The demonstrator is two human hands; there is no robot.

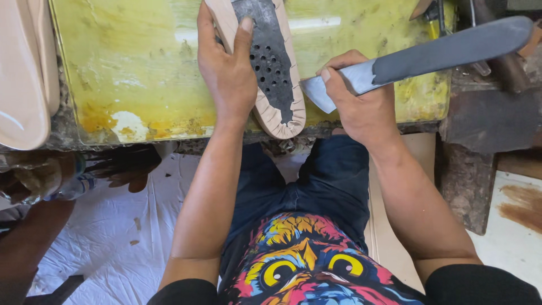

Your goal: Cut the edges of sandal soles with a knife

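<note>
Left hand (226,70) pinning sole (271,68), right hand (361,104) clutching knife (429,53) — could probably slip toward that thumb.

Black sleeves, (probably denim) dark trousers

No packages or labels show anywhere. No signs or screens show either.

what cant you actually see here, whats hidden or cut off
- Head view: the shoe sole's top end runs past the upper edge.
- The left hand covers its left rim.
- The right hand hides the middle of the knife.
- Tools top right: crowded, cut off.
</note>
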